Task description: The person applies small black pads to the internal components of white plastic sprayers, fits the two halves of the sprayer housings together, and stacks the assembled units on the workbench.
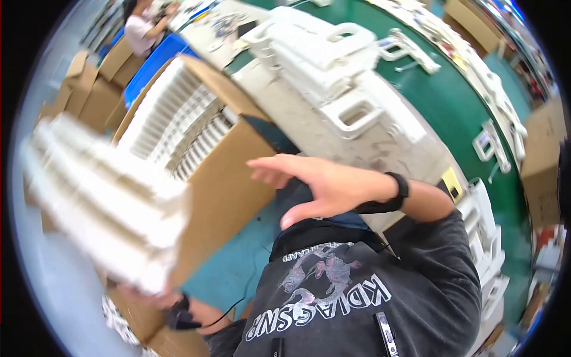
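A blurred bundle of long white plastic parts is in my left hand, which grips its near end at the lower left. The fingers there are mostly hidden under the bundle. Beside it stands an open cardboard box, packed with rows of white ribbed plastic parts. The bundle overlaps the box's near left corner in view; whether they touch I cannot tell. My right hand, with a black band on the wrist, hangs open in the air with fingers apart. It holds nothing, between the box and the worktable.
A pile of white plastic housings with handle loops lies on the worktable. A green conveyor belt carrying white parts curves behind it. A blue bin, more cartons and another person are at the upper left.
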`<state>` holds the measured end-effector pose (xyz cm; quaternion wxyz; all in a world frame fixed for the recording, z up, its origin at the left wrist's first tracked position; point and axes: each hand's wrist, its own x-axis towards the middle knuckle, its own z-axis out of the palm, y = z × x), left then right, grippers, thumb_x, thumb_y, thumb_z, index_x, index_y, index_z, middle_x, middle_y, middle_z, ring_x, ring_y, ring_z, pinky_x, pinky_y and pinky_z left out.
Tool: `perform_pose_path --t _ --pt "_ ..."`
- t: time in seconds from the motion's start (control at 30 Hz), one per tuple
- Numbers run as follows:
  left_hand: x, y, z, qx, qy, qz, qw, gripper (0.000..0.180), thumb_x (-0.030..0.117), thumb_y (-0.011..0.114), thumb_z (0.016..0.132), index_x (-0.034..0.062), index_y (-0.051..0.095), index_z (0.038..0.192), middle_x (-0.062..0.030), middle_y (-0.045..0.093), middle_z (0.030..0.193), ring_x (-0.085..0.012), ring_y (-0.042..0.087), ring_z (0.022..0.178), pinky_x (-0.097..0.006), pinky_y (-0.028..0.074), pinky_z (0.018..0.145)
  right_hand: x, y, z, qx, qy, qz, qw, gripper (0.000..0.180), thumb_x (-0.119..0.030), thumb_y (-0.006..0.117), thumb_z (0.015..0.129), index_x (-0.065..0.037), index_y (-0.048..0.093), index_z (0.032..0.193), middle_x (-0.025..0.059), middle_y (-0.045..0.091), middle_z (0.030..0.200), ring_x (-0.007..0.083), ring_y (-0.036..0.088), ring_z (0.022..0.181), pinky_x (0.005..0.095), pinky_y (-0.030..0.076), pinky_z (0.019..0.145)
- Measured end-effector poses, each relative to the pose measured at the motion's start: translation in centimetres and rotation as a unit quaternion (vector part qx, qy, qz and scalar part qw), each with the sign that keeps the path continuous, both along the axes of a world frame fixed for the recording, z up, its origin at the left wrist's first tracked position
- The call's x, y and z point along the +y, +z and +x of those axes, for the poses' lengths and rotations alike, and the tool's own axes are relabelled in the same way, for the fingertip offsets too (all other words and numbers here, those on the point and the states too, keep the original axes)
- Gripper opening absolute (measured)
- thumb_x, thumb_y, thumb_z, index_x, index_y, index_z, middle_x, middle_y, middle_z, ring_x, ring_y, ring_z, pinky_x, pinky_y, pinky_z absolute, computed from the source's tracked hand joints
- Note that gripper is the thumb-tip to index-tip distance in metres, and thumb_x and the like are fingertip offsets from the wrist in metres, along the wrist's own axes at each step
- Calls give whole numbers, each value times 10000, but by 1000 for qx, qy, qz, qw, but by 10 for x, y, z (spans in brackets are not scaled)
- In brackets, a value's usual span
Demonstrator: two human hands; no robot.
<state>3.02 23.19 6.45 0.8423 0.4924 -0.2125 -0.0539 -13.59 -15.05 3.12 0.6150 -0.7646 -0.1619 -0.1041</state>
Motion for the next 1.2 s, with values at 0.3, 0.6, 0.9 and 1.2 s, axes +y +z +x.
perform_pose_path --t 0.3,0.6,0.9,1.2 --pt "-286 -97 -117 350 -569 -122 734 645 391 588 936 106 401 1484 -123 449 1484 -322 438 1365 -511 331 1150 -9 -36 -100 -20 -312 291 904 1053 -248 964 617 -10 383 1463 108 525 1422 228 492 1320 388 390 1109" --pt "-327 -154 -206 370 -673 -107 632 497 352 611 966 213 466 1421 -38 501 1428 -265 492 1288 -454 392 1071 -33 -46 -209 130 -397 30 908 869 -233 878 755 -40 402 1456 102 628 1293 227 586 1210 387 441 1057" --pt "-324 -142 -188 237 -674 45 698 573 131 641 967 59 385 1474 -42 510 1387 -166 491 1280 -342 421 1068 -22 -25 -238 231 -365 141 891 800 -115 824 779 -51 421 1466 116 596 1368 250 562 1263 417 444 1072" --pt "-287 -153 -83 114 -461 174 862 270 149 594 999 14 627 1231 -49 682 1137 -152 634 1038 -291 487 929 -38 6 -180 89 -250 -374 888 544 -95 779 603 23 632 1113 197 696 1040 390 667 982 416 531 895"
